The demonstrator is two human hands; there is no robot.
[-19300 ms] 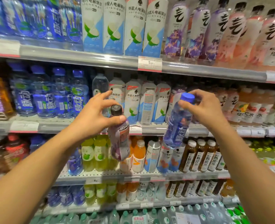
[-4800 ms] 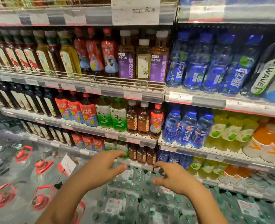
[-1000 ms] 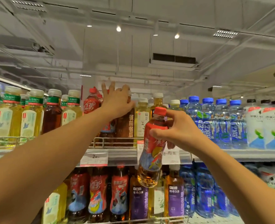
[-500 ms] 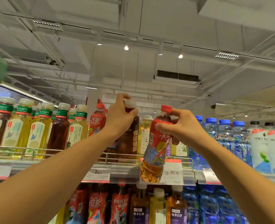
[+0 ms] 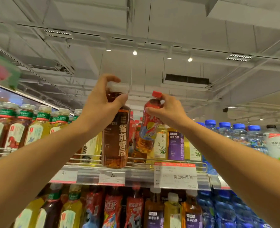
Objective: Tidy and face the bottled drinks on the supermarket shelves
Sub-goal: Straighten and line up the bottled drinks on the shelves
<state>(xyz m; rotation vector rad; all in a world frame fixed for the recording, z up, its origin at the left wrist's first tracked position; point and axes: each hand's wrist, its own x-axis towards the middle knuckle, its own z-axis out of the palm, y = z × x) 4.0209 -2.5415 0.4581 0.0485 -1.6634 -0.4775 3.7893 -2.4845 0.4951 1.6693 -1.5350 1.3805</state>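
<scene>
My left hand (image 5: 101,102) grips a tall brown tea bottle (image 5: 116,137) with a white cap by its neck, lifted in front of the top shelf's wire rail (image 5: 168,163). My right hand (image 5: 167,111) holds a red-capped iced tea bottle (image 5: 148,129) with a red and blue label by its shoulder. That bottle tilts over the top shelf, its base among the standing bottles. Both bottles hang above the shelf edge (image 5: 136,176).
Green-banded tea bottles (image 5: 29,127) fill the top shelf's left. Yellow and purple-label bottles (image 5: 175,142) stand behind the red-capped one, blue-capped water bottles (image 5: 239,135) to the right. Price tags (image 5: 175,176) hang on the edge. More bottles (image 5: 113,209) line the shelf below.
My left hand has raised the brown bottle higher, clear of the row. My right hand has carried the red-capped bottle up and back over the top shelf. The view has tilted upward.
</scene>
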